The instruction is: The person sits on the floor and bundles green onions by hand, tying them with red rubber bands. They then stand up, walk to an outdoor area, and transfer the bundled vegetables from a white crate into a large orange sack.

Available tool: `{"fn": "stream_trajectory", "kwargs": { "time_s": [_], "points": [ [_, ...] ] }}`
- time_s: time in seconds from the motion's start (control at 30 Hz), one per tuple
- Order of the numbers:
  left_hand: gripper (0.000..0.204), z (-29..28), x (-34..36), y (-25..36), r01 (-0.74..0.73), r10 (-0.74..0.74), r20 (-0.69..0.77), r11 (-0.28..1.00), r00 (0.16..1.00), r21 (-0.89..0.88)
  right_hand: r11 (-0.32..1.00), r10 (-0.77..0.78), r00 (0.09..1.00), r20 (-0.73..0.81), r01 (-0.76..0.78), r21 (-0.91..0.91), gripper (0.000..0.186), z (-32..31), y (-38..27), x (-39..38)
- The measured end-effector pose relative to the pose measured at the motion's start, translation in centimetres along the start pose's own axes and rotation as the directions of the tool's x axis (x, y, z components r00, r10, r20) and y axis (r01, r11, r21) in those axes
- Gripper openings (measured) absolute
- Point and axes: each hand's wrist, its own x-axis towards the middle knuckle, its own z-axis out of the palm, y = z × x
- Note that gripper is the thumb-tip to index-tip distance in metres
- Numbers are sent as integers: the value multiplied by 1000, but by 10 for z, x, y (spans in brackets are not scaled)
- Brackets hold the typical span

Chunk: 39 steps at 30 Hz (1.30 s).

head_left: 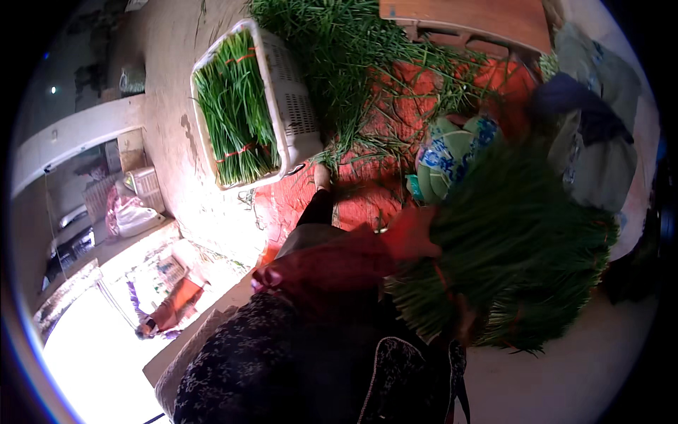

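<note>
A bundle of chives, long and dark green with a red band round its stems, is held up in front of me, smeared by motion. My left hand, at the end of a maroon sleeve, closes on its left side near the band. Low on the stems, my right hand grips the same bundle, mostly hidden by leaves and shadow. Under and beyond it lie more banded chives on a pale surface.
A white plastic crate holding banded chives stands at the far left. Loose chives spread over a red mat. Blue-and-green patterned cloth and grey clothing are on the right, below a wooden board.
</note>
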Motion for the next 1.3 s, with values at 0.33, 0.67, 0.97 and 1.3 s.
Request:
{"fn": "stream_trajectory", "kwargs": {
  "time_s": [0.33,0.67,0.97,1.3],
  "points": [
    [82,-281,-120,-190,-4,-274,-623,914,733,-407,939,-247,772,586,340,-53,66,367,-68,36],
    [101,-368,-115,-418,279,-366,-725,929,583,-245,499,-411,665,623,736,-457,94,604,72,111],
    [116,-352,-79,-473,403,-540,-625,840,564,-363,6,-505,696,511,594,-804,98,611,125,140],
    [112,-359,-98,-501,217,-510,-491,816,707,-536,-206,-449,663,599,576,-791,75,612,137,151]
  ]
}}
